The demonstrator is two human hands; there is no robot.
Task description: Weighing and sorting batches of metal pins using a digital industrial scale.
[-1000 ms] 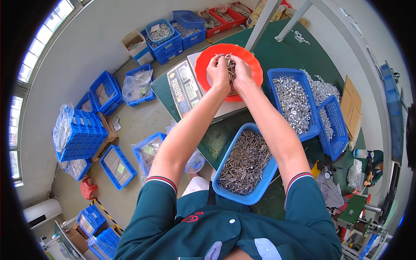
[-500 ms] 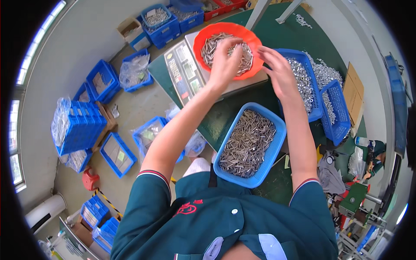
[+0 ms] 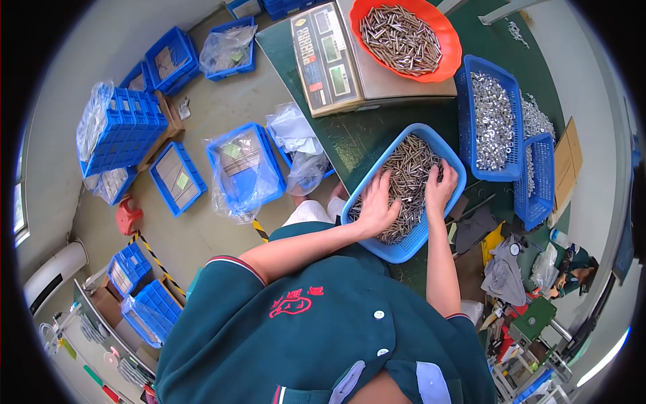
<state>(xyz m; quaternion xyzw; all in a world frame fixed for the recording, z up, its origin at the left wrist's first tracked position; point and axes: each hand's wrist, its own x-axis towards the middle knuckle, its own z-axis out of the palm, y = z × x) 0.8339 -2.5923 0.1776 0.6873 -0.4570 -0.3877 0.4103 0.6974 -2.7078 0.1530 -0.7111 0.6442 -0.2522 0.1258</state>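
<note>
A blue plastic basket [image 3: 355, 195] full of slim metal pins [image 3: 407, 161] stands close in front of my body at the table's edge. On its left side my left hand [image 3: 378, 210] lies over the pins with fingers apart. My right hand [image 3: 439, 190] reaches in along the right wall, fingers bent down among the pins and spread. Fingertips of both hands are partly hidden by the pins. Beyond the basket, an orange bowl [image 3: 452, 59] holding more of these pins rests on the platform of a weighing scale [image 3: 330, 57]; neither hand touches it.
Right of the bowl stands a blue basket [image 3: 464, 101] of small shiny metal parts, with another blue basket [image 3: 538, 185] and a cardboard sheet [image 3: 568, 161] beside it. Blue crates [image 3: 195, 202] and plastic bags cover parts of the floor at left. A grey cloth [image 3: 505, 276] and green machine [image 3: 535, 320] are at lower right.
Both hands have left the orange bowl and come down toward me into the near basket of pins. The view has shifted, so the bowl and scale now sit higher and farther right.
</note>
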